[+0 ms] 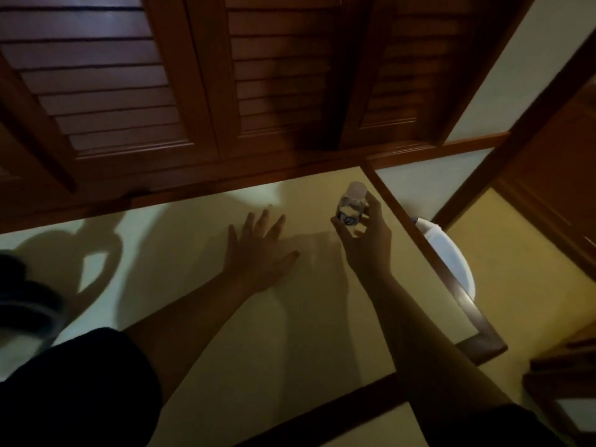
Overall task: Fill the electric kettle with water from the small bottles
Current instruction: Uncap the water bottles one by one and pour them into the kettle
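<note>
At the far left edge a dark, blurred shape (25, 304) may be the kettle; it cannot be told for sure. The left hand (258, 250) hovers over the pale counter (193, 317), fingers spread and holding nothing. Right of it, the right hand (364, 240) grips a small bottle (351, 204) around its lower body, cap on, upright. The bottle looks light, thin-walled and likely to dent; holding the middle seems safest.

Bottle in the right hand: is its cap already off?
No, the white cap sits on the small bottle gripped by the right hand.
</note>
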Action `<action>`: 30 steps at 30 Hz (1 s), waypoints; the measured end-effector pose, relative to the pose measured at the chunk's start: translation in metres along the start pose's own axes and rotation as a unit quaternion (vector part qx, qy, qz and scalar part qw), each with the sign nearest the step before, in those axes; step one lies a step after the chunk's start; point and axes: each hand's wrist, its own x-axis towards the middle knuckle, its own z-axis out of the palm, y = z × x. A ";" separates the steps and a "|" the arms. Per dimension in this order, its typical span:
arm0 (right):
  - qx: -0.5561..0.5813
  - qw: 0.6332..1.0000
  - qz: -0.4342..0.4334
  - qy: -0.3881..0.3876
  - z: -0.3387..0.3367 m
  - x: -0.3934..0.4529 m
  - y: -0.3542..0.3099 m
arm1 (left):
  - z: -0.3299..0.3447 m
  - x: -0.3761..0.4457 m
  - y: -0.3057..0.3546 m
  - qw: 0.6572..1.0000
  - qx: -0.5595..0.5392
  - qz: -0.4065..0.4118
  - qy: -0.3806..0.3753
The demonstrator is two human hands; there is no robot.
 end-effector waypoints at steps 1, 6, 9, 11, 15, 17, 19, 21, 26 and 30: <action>0.004 1.000 0.009 -0.007 0.000 0.015 0.007 | 0.003 0.009 0.002 1.000 -0.001 -0.004 0.001; 0.001 1.000 0.015 -0.012 0.010 0.081 0.035 | 0.014 0.043 0.013 0.999 -0.047 -0.025 0.007; 0.014 1.000 0.019 -0.008 0.016 0.118 0.051 | 0.024 0.049 0.017 0.999 -0.023 -0.032 0.021; 0.000 1.000 0.010 -0.005 0.016 0.141 0.059 | 0.029 0.049 0.017 0.999 -0.018 -0.034 0.033; -0.028 0.999 0.020 0.008 0.011 0.180 0.074 | 0.031 0.049 0.015 0.998 -0.024 -0.031 0.051; -0.025 0.999 0.026 0.000 0.010 0.193 0.078 | 0.032 0.048 0.016 0.998 -0.029 -0.031 0.054; -0.025 0.999 0.024 -0.012 0.010 0.201 0.077 | 0.034 0.049 0.015 0.998 -0.027 -0.031 0.054; -0.022 0.999 0.018 -0.025 0.011 0.208 0.078 | 0.035 0.050 0.014 0.998 -0.027 -0.029 0.056; -0.028 0.998 0.028 -0.040 0.014 0.213 0.083 | 0.036 0.049 0.013 0.997 -0.027 -0.030 0.060; -0.023 0.997 0.041 -0.064 0.006 0.204 0.082 | 0.032 0.048 0.013 0.998 -0.031 -0.028 0.051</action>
